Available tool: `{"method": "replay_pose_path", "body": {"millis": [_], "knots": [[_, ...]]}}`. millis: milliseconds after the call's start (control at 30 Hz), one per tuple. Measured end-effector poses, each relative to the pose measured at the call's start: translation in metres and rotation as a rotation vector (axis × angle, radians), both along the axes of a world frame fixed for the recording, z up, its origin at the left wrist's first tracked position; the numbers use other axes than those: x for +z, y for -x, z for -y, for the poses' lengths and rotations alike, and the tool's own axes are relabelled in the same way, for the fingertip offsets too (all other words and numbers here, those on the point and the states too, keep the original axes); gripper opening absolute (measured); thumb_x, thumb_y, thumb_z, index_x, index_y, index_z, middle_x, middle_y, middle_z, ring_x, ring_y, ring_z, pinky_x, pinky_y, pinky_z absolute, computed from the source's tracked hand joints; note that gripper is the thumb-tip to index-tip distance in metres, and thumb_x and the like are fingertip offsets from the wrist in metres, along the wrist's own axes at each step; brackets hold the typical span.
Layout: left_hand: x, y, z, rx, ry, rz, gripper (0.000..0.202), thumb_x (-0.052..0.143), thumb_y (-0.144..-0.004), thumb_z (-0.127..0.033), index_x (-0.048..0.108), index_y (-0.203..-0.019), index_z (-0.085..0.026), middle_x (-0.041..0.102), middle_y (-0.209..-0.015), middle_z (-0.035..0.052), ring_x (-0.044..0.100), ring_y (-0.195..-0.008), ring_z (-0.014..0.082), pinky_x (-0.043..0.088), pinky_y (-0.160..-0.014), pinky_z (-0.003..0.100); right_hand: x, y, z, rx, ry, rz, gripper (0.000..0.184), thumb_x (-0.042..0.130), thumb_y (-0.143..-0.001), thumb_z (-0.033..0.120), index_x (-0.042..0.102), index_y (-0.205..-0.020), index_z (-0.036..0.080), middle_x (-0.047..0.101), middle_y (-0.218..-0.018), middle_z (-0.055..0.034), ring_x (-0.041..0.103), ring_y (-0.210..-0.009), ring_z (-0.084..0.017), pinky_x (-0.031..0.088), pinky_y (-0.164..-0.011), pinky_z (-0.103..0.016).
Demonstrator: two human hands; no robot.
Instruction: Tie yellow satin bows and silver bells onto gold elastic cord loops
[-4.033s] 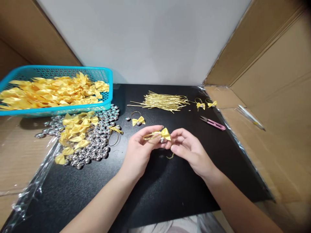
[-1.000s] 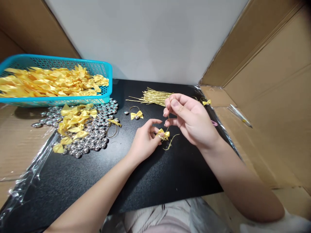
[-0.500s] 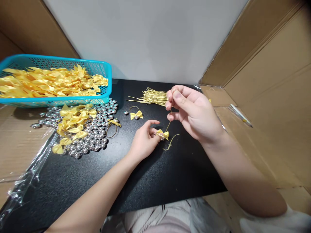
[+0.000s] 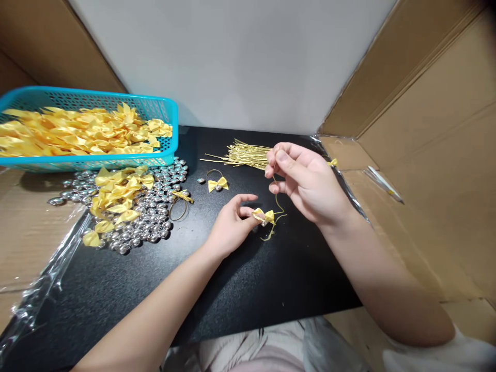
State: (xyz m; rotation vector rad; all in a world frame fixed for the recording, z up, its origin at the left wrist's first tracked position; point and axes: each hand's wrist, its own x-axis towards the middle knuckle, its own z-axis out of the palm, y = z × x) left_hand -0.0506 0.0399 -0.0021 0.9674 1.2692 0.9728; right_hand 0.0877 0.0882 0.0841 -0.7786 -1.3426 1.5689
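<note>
My left hand (image 4: 231, 226) rests on the black mat (image 4: 240, 289) and pinches a small yellow bow (image 4: 264, 215) with a silver bell under it. A thin gold cord (image 4: 278, 199) runs up from the bow to my right hand (image 4: 306, 182), which pinches its upper end between thumb and forefinger above the mat. The cord hangs slack in a curve, and a loose tail of it lies on the mat just below the bow.
A blue basket (image 4: 166, 150) of yellow bows stands at the back left. In front of it lie several silver bells (image 4: 158, 222) mixed with loose bows. A bundle of gold cords (image 4: 244, 154) and one finished bow (image 4: 218, 183) lie behind my hands. Cardboard walls (image 4: 437, 155) close in the right side.
My right hand pulled the cord up and taut from the bow, then dropped a little, so the cord now hangs slack. My left hand stayed on the bow.
</note>
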Motion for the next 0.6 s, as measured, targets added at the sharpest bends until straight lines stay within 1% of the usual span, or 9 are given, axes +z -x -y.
{"method": "replay_pose_path", "body": {"millis": [100,300,467,600], "knots": [[0.002,0.000,-0.001,-0.004,0.019,0.029,0.049,0.071,-0.071,-0.018,0.053,-0.117,-0.014,0.069,-0.068,-0.0027,0.062,-0.062,0.0116,0.044,-0.062,0.023,0.004,0.000,0.001,-0.008,-0.009,0.012,0.030,0.076,-0.079,0.042,0.055,-0.077,0.020,0.053,-0.081,0.0012,0.054,-0.073,-0.010,0.048,-0.051,-0.017],[0.004,0.000,-0.003,0.033,0.082,0.040,0.048,0.068,-0.070,-0.009,0.054,-0.115,-0.015,0.067,-0.066,-0.0035,0.063,-0.062,0.0122,0.045,-0.057,0.022,0.010,-0.001,0.000,-0.011,-0.066,0.044,0.032,0.075,-0.079,0.046,0.053,-0.076,0.022,0.055,-0.081,0.0004,0.056,-0.076,-0.011,0.047,-0.052,-0.019],[0.004,-0.001,-0.004,0.026,0.089,0.033,0.047,0.067,-0.069,-0.007,0.055,-0.115,-0.015,0.068,-0.065,-0.0031,0.064,-0.062,0.0126,0.045,-0.056,0.021,0.015,-0.005,-0.005,-0.066,-0.091,0.062,0.032,0.074,-0.080,0.045,0.052,-0.075,0.022,0.057,-0.081,0.0009,0.058,-0.077,-0.012,0.047,-0.052,-0.019],[0.002,-0.001,-0.005,0.022,0.085,0.030,0.047,0.067,-0.070,-0.008,0.055,-0.115,-0.014,0.067,-0.064,-0.0033,0.062,-0.061,0.0118,0.046,-0.056,0.021,0.022,-0.009,-0.009,-0.095,-0.106,0.059,0.029,0.072,-0.083,0.042,0.052,-0.075,0.022,0.056,-0.081,0.0020,0.059,-0.077,-0.011,0.046,-0.053,-0.018]]}}
